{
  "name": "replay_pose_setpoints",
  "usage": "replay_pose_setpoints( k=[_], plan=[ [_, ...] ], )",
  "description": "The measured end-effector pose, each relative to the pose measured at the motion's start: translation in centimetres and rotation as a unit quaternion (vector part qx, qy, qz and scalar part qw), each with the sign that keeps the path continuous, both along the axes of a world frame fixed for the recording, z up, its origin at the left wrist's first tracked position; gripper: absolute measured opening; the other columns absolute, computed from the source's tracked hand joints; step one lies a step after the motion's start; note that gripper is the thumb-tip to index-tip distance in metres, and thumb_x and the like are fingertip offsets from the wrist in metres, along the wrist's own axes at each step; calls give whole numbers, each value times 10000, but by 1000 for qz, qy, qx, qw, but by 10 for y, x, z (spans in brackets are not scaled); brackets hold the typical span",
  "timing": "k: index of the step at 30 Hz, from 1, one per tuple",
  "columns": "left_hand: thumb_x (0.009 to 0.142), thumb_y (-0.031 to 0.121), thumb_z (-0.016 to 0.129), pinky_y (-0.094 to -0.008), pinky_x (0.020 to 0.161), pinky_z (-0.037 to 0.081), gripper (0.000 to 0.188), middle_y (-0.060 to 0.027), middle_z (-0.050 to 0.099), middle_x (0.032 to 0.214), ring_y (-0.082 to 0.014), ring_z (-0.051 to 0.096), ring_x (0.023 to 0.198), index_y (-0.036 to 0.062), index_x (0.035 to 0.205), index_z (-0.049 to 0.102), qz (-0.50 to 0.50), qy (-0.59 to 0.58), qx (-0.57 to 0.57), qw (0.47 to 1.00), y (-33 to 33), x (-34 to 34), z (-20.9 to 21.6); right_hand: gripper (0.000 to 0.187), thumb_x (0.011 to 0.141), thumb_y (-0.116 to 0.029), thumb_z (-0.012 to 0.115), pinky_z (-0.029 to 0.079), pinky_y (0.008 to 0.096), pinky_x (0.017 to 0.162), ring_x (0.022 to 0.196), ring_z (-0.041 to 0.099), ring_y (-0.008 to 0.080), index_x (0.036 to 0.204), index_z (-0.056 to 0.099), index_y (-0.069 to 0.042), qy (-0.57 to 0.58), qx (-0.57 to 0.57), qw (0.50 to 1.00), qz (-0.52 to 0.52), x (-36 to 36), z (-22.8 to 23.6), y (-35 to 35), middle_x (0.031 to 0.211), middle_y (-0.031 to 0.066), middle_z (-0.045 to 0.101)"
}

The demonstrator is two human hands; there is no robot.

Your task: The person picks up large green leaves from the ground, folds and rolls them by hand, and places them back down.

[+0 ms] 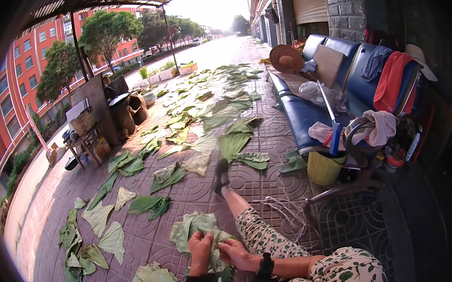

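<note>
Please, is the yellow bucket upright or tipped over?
Upright: the yellow bucket has its rim at the top and its base below.

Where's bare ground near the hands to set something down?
Paving between the held leaf and the pale leaf to its left. Also between the shoe and the yellow bucket, just beyond the white cord. Crowded: leaves beyond the shoe; blue bench, loaded with a hat and cloths.
</note>
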State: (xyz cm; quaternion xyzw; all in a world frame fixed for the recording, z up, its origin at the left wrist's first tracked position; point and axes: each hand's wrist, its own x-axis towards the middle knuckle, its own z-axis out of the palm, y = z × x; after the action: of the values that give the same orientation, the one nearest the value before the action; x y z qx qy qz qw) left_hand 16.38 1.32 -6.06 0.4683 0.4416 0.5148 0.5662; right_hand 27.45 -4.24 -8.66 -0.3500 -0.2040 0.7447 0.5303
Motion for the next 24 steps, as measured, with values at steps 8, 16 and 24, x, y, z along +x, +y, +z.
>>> replay_pose_setpoints(
  k=[8, 16, 24],
  plan=[
    [802, 88, 597, -205, 452, 329, 212, 37, 479, 609, -31, 367, 522, 48, 636, 471, 73, 19, 28, 997, -1, 0, 13, 97, 893, -189, 499, 352, 191, 432, 523, 467, 62, 874, 504, -94, -3, 12, 1000, 15, 4, -3, 3, 658, -27, 499],
    [819, 107, 582, -196, 475, 344, 150, 39, 518, 634, -28, 403, 532, 29, 695, 550, 72, 30, 29, 997, 4, -10, 2, 117, 893, -197, 502, 357, 194, 436, 511, 479, 70, 858, 523, -88, 2, 24, 999, 23, 3, 0, 1, 629, -15, 516],
    [820, 102, 579, -191, 472, 330, 154, 43, 519, 638, -22, 401, 538, 32, 687, 547, 75, 45, 27, 996, 4, -10, 5, 111, 889, -189, 508, 360, 185, 434, 517, 484, 58, 865, 533, -83, -2, 21, 1000, 23, 3, 0, -1, 650, -23, 531]
  ],
)
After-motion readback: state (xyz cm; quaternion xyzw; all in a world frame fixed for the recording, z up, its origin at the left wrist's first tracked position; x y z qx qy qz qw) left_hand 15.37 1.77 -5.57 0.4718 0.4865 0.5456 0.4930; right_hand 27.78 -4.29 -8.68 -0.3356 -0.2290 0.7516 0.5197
